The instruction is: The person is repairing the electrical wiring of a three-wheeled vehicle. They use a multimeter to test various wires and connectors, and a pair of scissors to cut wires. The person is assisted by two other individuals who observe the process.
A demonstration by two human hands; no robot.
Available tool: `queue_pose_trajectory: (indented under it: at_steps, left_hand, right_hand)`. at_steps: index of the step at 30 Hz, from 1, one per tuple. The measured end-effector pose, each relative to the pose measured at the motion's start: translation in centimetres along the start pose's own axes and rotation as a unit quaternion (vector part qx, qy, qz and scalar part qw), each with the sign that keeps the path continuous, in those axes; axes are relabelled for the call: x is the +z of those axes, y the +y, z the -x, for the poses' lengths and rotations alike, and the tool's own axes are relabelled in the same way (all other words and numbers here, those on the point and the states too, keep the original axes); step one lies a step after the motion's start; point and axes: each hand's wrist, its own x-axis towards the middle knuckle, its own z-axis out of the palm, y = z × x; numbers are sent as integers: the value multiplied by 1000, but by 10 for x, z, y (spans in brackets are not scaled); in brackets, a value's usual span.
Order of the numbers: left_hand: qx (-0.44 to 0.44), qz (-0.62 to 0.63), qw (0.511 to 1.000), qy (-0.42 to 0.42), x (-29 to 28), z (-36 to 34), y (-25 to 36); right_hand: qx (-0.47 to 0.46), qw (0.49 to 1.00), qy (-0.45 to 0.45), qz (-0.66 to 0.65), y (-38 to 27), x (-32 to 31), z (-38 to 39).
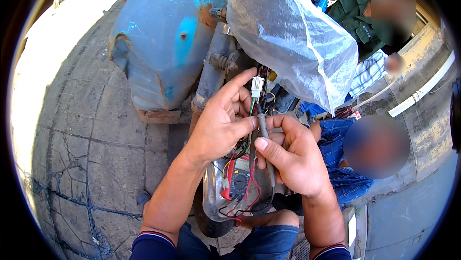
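Observation:
My left hand (223,118) is closed about a white plastic wire connector (257,87) and its coloured wires, with the index finger along the connector's side. The thumb reaches toward a dark grey multimeter probe (263,128). My right hand (294,156) grips that probe between thumb and fingers, its tip pointing up at the wire side of the connector. A second probe (252,149) hangs beside it, partly hidden by my fingers. Below my hands lies a red multimeter (237,178) with a dial and a small screen. Red and black leads (249,207) loop around it.
A dented blue-grey tank (163,34) stands at far left. Clear plastic sheeting (293,34) covers something at far right of my hands. A loose wire bundle (240,152) lies beneath them. People in a blue checked shirt (333,137) and a dark green shirt (348,7) are at right.

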Motion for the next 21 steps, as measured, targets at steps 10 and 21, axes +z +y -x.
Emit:
queue_pose_trajectory:
  at_steps: [10,21]
  left_hand:
    - [30,-1,999,12,7,-2,-4]
    - [55,-9,998,25,7,-4,-9]
  right_hand:
    - [-73,997,24,23,16,0,-7]
    - [-91,994,19,61,20,-5,-9]
